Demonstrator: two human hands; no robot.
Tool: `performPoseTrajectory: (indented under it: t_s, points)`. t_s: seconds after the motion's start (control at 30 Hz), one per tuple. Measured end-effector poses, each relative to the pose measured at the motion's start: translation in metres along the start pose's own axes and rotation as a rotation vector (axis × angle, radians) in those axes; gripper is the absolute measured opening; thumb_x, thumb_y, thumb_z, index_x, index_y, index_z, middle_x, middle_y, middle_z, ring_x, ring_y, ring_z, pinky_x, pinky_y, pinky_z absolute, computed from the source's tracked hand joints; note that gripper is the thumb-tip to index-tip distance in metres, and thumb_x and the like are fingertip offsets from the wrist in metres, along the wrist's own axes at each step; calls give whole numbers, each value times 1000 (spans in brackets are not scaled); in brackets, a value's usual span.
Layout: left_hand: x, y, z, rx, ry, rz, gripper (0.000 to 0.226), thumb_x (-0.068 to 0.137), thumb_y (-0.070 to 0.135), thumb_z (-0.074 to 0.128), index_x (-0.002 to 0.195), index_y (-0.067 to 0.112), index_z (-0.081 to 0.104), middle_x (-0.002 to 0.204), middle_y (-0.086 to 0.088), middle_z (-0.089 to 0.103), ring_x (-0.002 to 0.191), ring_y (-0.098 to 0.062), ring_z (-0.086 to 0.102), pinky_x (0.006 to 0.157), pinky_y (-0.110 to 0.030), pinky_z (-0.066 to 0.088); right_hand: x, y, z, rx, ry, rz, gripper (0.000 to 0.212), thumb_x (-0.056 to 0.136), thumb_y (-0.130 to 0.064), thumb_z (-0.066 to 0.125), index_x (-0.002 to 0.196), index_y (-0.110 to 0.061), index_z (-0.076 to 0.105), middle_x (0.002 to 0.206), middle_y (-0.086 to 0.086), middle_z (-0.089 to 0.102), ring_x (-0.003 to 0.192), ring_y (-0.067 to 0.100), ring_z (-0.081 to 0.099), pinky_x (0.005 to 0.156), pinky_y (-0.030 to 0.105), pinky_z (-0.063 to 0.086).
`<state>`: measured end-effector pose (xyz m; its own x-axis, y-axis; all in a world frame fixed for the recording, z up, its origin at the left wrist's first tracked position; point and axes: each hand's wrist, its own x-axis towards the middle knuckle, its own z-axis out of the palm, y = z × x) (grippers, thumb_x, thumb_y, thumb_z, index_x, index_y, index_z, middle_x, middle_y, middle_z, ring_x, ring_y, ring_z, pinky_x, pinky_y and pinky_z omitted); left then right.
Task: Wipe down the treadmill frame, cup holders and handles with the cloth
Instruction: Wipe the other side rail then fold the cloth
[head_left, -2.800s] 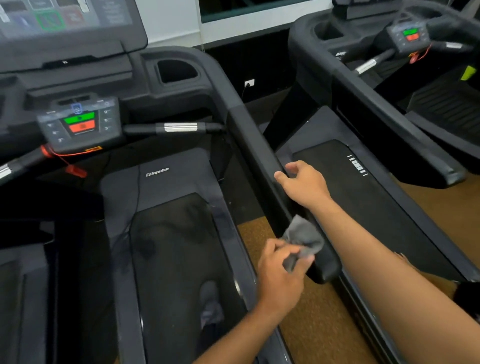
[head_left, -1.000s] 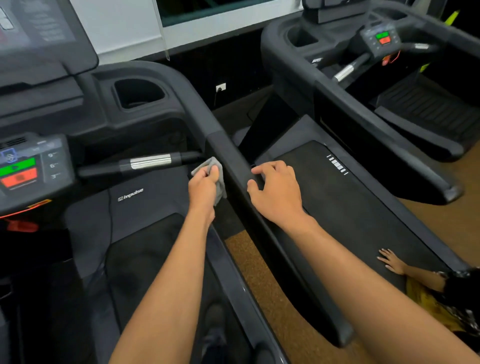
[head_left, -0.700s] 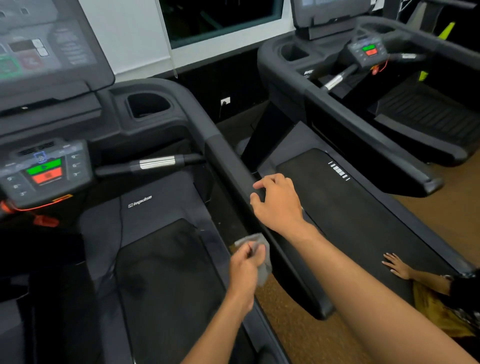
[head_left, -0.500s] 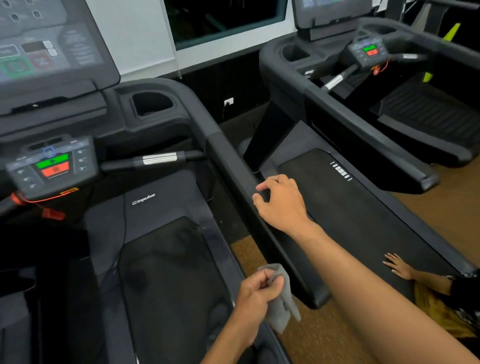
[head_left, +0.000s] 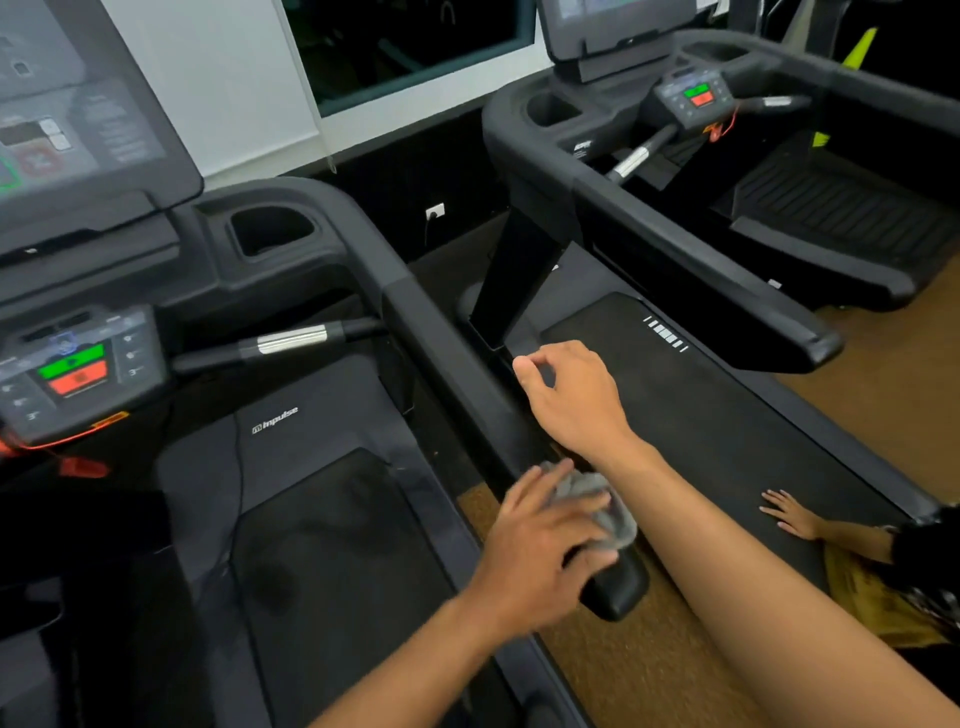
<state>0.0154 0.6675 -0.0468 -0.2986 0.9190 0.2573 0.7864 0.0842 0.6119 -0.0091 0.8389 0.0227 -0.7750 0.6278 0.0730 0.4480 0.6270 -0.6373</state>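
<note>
Forearms reach forward from the bottom edge over a black treadmill. The left hand (head_left: 540, 540) has its fingers wrapped over a bunched grey cloth (head_left: 602, 506), thumb underneath, pressing it onto the near end of the treadmill's right side rail (head_left: 452, 358), just above the rail's rounded end cap (head_left: 618, 590). The right hand (head_left: 571, 400) sits farther up the same rail with its fingers loosely curled and thumb stuck out, gripping nothing; whether its heel touches the rail cannot be told. Left of the rail lies the running belt (head_left: 332, 571). To the right, past a strip of brown floor (head_left: 639, 670), another person's hand (head_left: 789, 514) lies flat on the neighbouring treadmill's belt (head_left: 701, 415). Farther up the near machine, a pulse-grip handle (head_left: 291, 340) with a silver band runs across to the rail, beside a control panel (head_left: 72, 369) with green and red buttons and a red safety clip (head_left: 83, 467) hanging below it. Beyond those are an empty cup holder (head_left: 270, 231) and the console screen (head_left: 67, 114). A wall socket (head_left: 435, 211) shows on the dark wall behind.
</note>
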Motion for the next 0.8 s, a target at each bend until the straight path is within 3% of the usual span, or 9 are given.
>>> performPoseTrajectory:
  t_s: [0.17, 0.3, 0.43, 0.57, 0.63, 0.73, 0.8]
  points:
    - [1, 11, 3, 30, -127, 192, 24, 105, 45, 58, 117, 36, 76, 144, 21, 60, 151, -15, 37, 124, -37, 22, 10, 12, -4, -24, -99, 20, 38, 100, -54, 47, 107, -28, 73, 124, 0, 64, 118, 20, 55, 88, 33, 41]
    - [32, -28, -12, 56, -101, 247, 21, 100, 32, 65, 115, 30, 79, 131, 15, 69, 136, -21, 53, 123, -45, 28, 23, 13, 9, -34, -141, 25, 39, 97, -58, 46, 99, -29, 72, 110, -2, 65, 112, 19, 56, 90, 34, 43]
    - [90, -93, -62, 216, -70, 73, 22, 91, 27, 61, 108, 28, 75, 116, 3, 73, 122, -26, 58, 123, -55, 29, 38, 11, 19, -27, -143, 55, 40, 95, -62, 41, 91, -34, 69, 104, -4, 66, 110, 18, 57, 91, 37, 46]
    - [154, -154, -119, 412, -176, -95, 36, 90, 39, 39, 94, 28, 73, 93, 5, 70, 103, -28, 61, 117, -46, 21, 53, 12, 15, 6, -140, 115, 39, 101, -54, 45, 100, -27, 72, 104, -3, 61, 98, 16, 56, 80, 32, 39]
    - [184, -185, -137, 554, -252, -173, 50, 86, 51, 32, 92, 30, 77, 97, 4, 75, 108, -29, 63, 110, -49, 26, 59, 15, 13, 20, -152, 151, 37, 102, -53, 45, 103, -26, 72, 104, -4, 59, 95, 15, 55, 78, 32, 38]
    - [217, -208, -152, 699, -429, -362, 43, 90, 58, 42, 99, 35, 78, 116, 2, 74, 133, -31, 52, 120, -51, 16, 64, 20, 11, 47, -139, 179, 35, 103, -51, 47, 101, -26, 71, 103, -5, 57, 92, 14, 55, 77, 31, 38]
    - [228, -194, -148, 783, -525, -409, 44, 95, 54, 44, 104, 27, 77, 121, -3, 75, 127, -33, 56, 118, -47, 23, 65, 24, 10, 50, -122, 182, 35, 103, -50, 46, 101, -25, 71, 103, -5, 57, 93, 14, 55, 78, 31, 38]
